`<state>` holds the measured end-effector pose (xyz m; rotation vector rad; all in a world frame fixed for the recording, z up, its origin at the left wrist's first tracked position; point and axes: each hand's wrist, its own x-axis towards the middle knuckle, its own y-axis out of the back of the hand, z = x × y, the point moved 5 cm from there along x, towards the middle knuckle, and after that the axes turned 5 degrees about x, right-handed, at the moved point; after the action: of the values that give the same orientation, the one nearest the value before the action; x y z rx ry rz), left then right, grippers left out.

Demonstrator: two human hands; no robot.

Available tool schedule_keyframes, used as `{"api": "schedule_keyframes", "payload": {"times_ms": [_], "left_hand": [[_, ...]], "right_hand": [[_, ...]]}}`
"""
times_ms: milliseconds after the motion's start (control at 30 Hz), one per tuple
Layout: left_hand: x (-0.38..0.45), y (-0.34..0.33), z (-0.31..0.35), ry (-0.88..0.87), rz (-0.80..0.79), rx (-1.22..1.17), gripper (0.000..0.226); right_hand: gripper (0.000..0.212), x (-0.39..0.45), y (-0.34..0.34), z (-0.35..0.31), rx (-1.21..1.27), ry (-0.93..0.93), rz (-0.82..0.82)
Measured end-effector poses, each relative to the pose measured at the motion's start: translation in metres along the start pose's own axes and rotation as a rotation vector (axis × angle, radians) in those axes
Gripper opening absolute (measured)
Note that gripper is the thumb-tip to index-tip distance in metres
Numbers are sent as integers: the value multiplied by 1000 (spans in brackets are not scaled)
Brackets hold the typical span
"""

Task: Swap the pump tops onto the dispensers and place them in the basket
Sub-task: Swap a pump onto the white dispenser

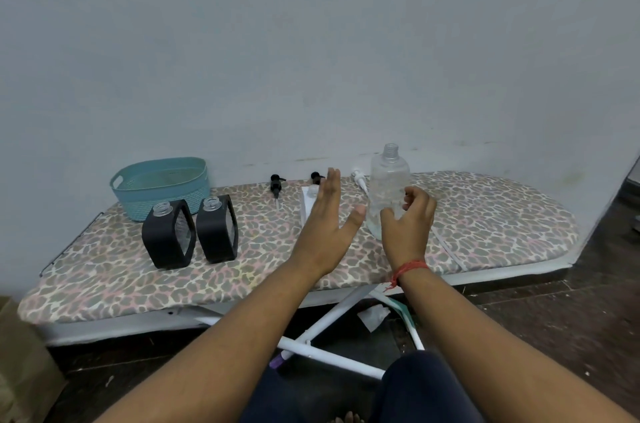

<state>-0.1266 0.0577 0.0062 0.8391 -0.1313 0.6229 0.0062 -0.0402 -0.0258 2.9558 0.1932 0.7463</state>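
Observation:
Two black square dispensers, one point(168, 232) and the other point(218, 228), stand uncapped at the left of the ironing board point(104, 270). A tall clear bottle point(388, 180) stands uncapped at the centre right. My right hand point(410, 218) hovers just in front of it, fingers curled and apart, holding nothing. My left hand point(329, 214) is flat and open beside the bottle, covering part of a white item point(306, 201). One black pump top point(276, 184) lies at the back, a second black pump top point(316, 176) peeks past my left fingers, and a white pump top point(358, 178) lies beside the bottle.
A teal plastic basket point(162, 185) stands at the back left against the wall. The board's white legs point(322, 336) cross beneath it over a dark floor. A brown bag point(24, 363) sits at the lower left. My knees point(381, 395) are at the bottom.

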Motion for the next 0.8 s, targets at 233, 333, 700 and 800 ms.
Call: {"api": "schedule_keyframes", "payload": {"times_ms": [233, 333, 700, 800], "left_hand": [[25, -43, 16, 180, -164, -250, 79], [34, -55, 15, 220, -188, -311, 75], [36, -64, 10, 254, -206, -338, 71], [35, -55, 13, 230, -184, -350, 79]], "right_hand": [[81, 22, -14, 31, 6, -155, -180], [87, 27, -23, 38, 87, -201, -252], [59, 36, -29, 42, 146, -208, -221], [61, 34, -26, 37, 139, -190, -217]]}}
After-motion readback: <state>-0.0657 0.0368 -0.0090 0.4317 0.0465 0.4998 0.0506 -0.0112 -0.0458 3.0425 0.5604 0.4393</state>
